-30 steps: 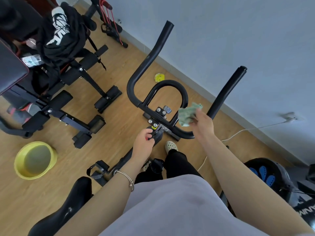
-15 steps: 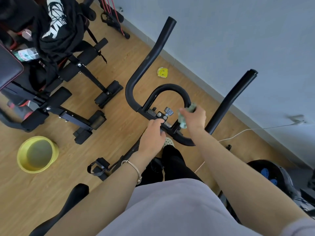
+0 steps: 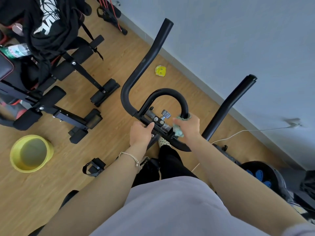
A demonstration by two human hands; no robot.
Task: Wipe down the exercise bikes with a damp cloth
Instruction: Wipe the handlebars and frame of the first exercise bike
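The exercise bike's black handlebar point(image 3: 144, 65) rises in front of me, with a curved inner loop point(image 3: 167, 92) and a right bar point(image 3: 228, 106). My right hand point(image 3: 189, 127) grips a pale green cloth point(image 3: 178, 131) wrapped around the base of the inner loop on its right side. My left hand point(image 3: 141, 133) grips the handlebar's cross piece by the bolted clamp point(image 3: 158, 120). The bike's pedal point(image 3: 93, 166) shows low on the left, and part of the black saddle sits at the bottom left.
A yellow basin point(image 3: 30, 153) with water stands on the wooden floor at left. A black weight bench point(image 3: 56, 92) draped with dark clothing fills the upper left. A small yellow object point(image 3: 160, 70) lies by the wall. A white cable point(image 3: 238, 132) and a black device point(image 3: 260, 174) lie at right.
My right hand brought the cloth down from above the handlebar onto the base of the inner loop. My left hand moved up from the stem to the cross piece.
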